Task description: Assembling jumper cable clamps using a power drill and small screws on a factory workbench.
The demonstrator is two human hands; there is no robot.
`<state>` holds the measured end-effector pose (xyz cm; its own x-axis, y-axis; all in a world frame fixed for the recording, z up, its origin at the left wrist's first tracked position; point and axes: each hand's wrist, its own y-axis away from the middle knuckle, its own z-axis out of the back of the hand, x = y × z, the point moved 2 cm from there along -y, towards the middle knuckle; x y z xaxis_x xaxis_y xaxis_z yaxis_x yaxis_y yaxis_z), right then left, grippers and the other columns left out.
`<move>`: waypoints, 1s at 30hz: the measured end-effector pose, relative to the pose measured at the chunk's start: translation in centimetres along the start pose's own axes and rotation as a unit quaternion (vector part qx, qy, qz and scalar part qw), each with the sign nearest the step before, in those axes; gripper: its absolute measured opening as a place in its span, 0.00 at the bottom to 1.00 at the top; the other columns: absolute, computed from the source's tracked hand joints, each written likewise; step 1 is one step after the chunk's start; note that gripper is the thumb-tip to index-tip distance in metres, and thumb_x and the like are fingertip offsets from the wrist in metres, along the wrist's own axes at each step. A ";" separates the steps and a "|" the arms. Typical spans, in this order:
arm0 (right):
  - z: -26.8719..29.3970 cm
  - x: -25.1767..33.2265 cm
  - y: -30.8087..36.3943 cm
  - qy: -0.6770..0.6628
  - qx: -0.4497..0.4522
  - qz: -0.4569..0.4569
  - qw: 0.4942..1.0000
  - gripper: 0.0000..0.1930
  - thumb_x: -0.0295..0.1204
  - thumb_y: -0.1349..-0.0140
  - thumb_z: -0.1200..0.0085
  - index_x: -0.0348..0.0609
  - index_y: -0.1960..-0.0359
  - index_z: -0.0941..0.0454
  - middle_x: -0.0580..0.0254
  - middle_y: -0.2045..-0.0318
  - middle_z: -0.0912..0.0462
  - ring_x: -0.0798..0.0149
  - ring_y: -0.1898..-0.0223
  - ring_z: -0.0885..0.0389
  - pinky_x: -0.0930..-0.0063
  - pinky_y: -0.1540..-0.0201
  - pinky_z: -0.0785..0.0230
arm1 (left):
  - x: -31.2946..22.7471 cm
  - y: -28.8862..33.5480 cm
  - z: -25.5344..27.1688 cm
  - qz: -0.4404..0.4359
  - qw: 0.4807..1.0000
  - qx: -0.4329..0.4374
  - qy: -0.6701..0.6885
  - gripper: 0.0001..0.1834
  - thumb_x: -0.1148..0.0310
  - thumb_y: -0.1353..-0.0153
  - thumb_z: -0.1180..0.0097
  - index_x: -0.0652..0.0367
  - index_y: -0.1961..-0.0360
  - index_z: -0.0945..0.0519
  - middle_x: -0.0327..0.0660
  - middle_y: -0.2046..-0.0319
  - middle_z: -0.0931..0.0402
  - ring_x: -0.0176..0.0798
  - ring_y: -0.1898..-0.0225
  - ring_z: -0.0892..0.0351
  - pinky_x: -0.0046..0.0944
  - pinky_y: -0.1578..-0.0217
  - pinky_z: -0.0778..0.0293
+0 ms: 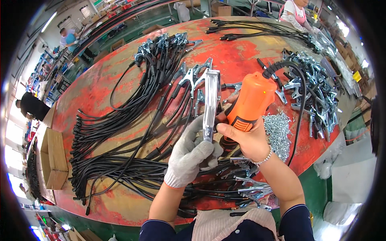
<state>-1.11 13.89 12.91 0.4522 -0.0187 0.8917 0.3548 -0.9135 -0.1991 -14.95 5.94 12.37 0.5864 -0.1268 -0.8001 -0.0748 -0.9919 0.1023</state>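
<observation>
My left hand point(185, 156), in a pale knitted glove, is closed around the lower end of a silver metal clamp point(210, 104), held upright over the table. Close beside it, my bare right hand point(252, 141) grips an orange electric screwdriver point(254, 94), its thumb lying along the body. The tool points down and toward the glove. Its tip is hidden behind my left fingers, so I cannot tell whether it touches the clamp. Behind both hands lie more clamps point(193, 76) joined to black cables point(161, 132).
A heap of small metal fasteners point(278, 130) lies right of my right hand, with piled loose clamps point(317, 92) beyond. The screwdriver's black cord point(302, 96) loops down there. Cable bundles point(120, 172) cover the left of the worn red table point(225, 44). A person point(295, 14) stands far right.
</observation>
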 end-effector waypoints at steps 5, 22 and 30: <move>0.4 1.6 0.1 0.103 0.020 0.070 0.992 0.29 0.19 0.51 0.34 0.39 0.47 0.34 0.61 0.57 0.22 0.71 0.61 0.20 0.76 0.57 0.26 | -0.1 -0.4 -0.3 0.041 0.999 0.025 0.002 0.33 0.67 0.44 0.41 0.62 0.39 0.41 0.42 0.65 0.26 0.30 0.69 0.24 0.27 0.75 0.28; -0.2 9.7 4.5 -0.058 0.031 0.452 0.890 0.26 0.19 0.51 0.42 0.49 0.52 0.39 0.69 0.65 0.35 0.74 0.72 0.36 0.83 0.66 0.40 | 1.3 -2.4 -0.9 0.007 0.999 -0.034 -0.016 0.27 0.76 0.40 0.50 0.69 0.40 0.41 0.45 0.60 0.28 0.33 0.64 0.22 0.27 0.69 0.25; -1.2 9.2 5.4 -0.016 0.039 0.386 0.922 0.21 0.19 0.49 0.43 0.53 0.56 0.37 0.68 0.70 0.34 0.71 0.75 0.37 0.80 0.65 0.39 | 1.7 -2.5 -1.6 -0.043 0.991 -0.100 -0.075 0.27 0.79 0.39 0.52 0.68 0.39 0.43 0.43 0.60 0.30 0.31 0.66 0.23 0.26 0.72 0.27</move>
<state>3.99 8.34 20.48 0.6176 -0.6378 0.4602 -0.0252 -0.6009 -0.7989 -12.50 8.20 11.68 0.4564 -0.0546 -0.8881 0.1412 -0.9810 0.1329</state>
